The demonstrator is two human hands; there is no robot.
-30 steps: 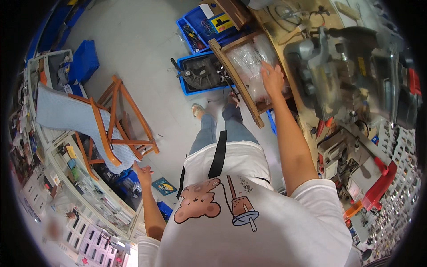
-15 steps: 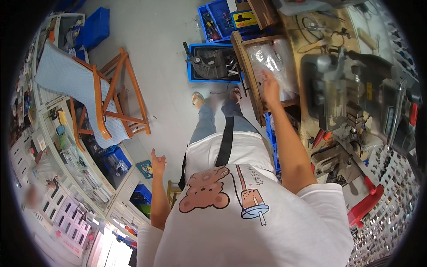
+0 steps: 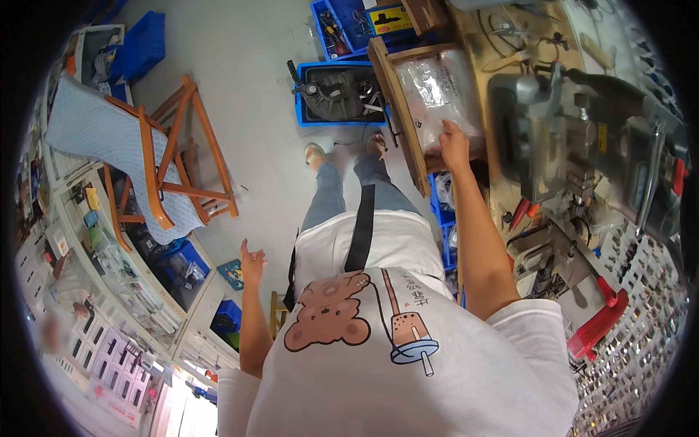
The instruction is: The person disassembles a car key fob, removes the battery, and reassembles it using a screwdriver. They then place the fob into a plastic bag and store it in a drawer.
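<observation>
Wooden surroundings: a wooden drawer is seen pulled out at the front edge of the workbench; a grey machine stands just beside it, a blue crate on the floor below.
Bag: a clear plastic bag, crinkled, is lying inside the drawer.
Right hand: laid on the bag's near end, fingers bent; the grip cannot be told.
Left hand: spread open, nothing held, hanging free above the floor.

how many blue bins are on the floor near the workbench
2 clearly: one blue bin full of dark tools on the floor beside the open drawer that the right hand reaches into, and another blue bin beyond it. More may be hidden under the bench.
</observation>
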